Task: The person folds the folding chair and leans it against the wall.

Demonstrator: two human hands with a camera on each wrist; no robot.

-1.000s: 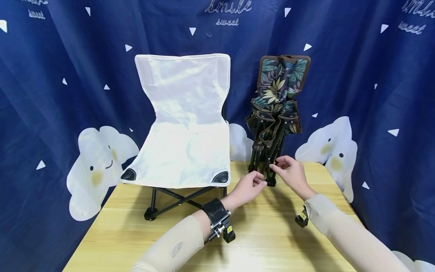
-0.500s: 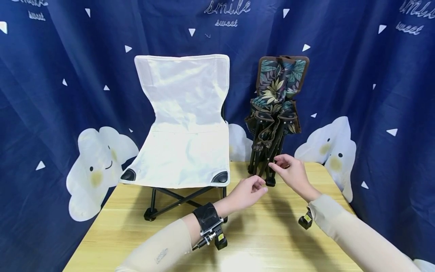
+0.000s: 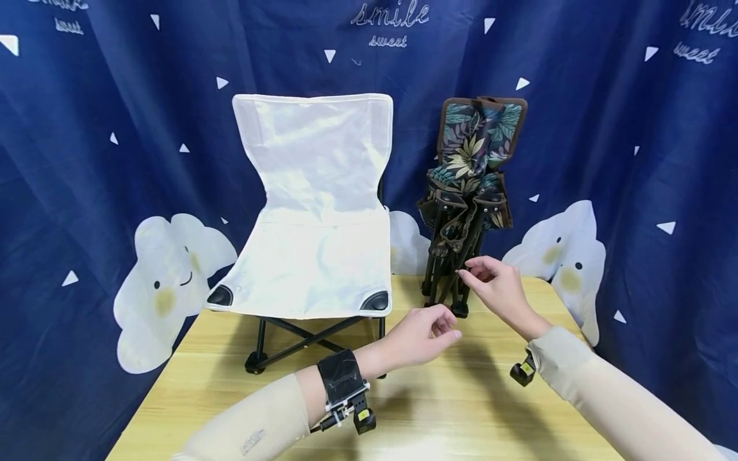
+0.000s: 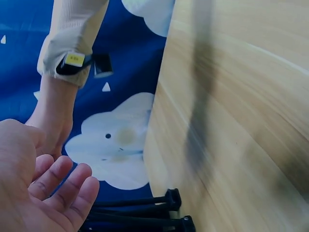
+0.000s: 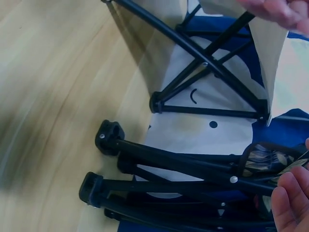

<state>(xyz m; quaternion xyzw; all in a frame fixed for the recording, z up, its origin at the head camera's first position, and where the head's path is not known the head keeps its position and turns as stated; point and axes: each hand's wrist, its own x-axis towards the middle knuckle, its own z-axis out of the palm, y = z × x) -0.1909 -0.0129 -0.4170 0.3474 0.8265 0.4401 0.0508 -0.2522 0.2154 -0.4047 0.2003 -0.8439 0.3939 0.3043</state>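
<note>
Brings the left hand (image 3: 423, 336) lower and nearer than a second ago, away from the folded patterned chair (image 3: 467, 186). Shows a blue curtain (image 3: 426, 70) behind a wooden table (image 3: 196, 384). Stands an unfolded white chair (image 3: 323, 256) at left, with one leg partly behind the left forearm (image 3: 259, 413). Leaves both hands empty with fingers loosely bent: the left before the folded patterned chair's feet, the right hand (image 3: 498, 288) by its legs; cannot tell whether touching.
</note>
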